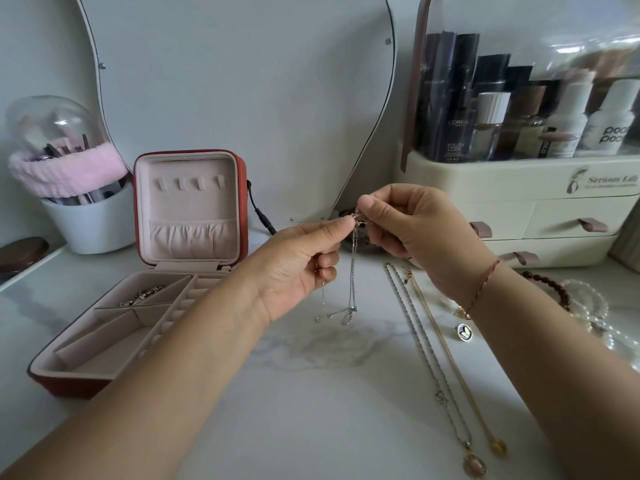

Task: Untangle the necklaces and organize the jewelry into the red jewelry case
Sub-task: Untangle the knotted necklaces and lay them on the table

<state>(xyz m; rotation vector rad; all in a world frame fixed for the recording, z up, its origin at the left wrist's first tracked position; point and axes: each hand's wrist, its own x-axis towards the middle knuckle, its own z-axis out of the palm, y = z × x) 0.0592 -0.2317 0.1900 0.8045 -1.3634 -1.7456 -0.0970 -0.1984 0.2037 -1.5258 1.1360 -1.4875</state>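
A thin silver chain with a small knot at the top hangs above the marble table, its ends dangling near the surface. My left hand pinches it from the left and my right hand pinches the knot from the right. The red jewelry case stands open at the left, lid upright, with a silver bracelet in a back compartment. Two untangled necklaces lie straight on the table to the right: a silver one and a gold one, each with a pendant at its near end.
A pearl strand, a dark bead bracelet and a small blue ring lie at the right. A cream cosmetics organizer stands behind them, a mirror at the back, a brush holder far left.
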